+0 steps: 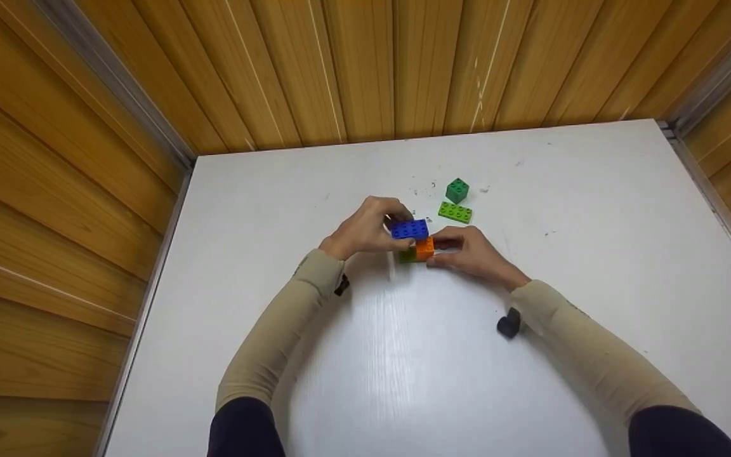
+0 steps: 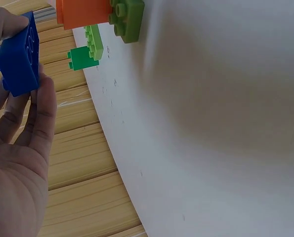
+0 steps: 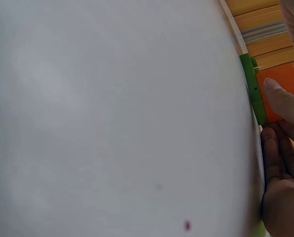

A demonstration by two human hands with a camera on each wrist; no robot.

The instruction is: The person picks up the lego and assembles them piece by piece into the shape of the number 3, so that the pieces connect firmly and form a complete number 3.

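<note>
My left hand (image 1: 360, 230) pinches a blue brick (image 1: 410, 230) between thumb and fingers. In the left wrist view the blue brick (image 2: 19, 66) is tilted, with its hollow underside partly showing. Just below it in the head view is an orange brick (image 1: 426, 249), set on the right part of a flat green plate brick (image 1: 407, 256). My right hand (image 1: 474, 255) grips the orange brick from the right. The right wrist view shows my thumb pressed on the side of the orange brick (image 3: 284, 76), with the green plate brick (image 3: 254, 91) under it on the table.
Beyond my hands, a dark green brick (image 1: 457, 190) and a light green plate brick (image 1: 455, 212) lie on the white table (image 1: 264, 209). Yellow wood-look panels (image 1: 365, 70) border the table's back and sides. Small black devices (image 1: 509, 324) hang at the wrists.
</note>
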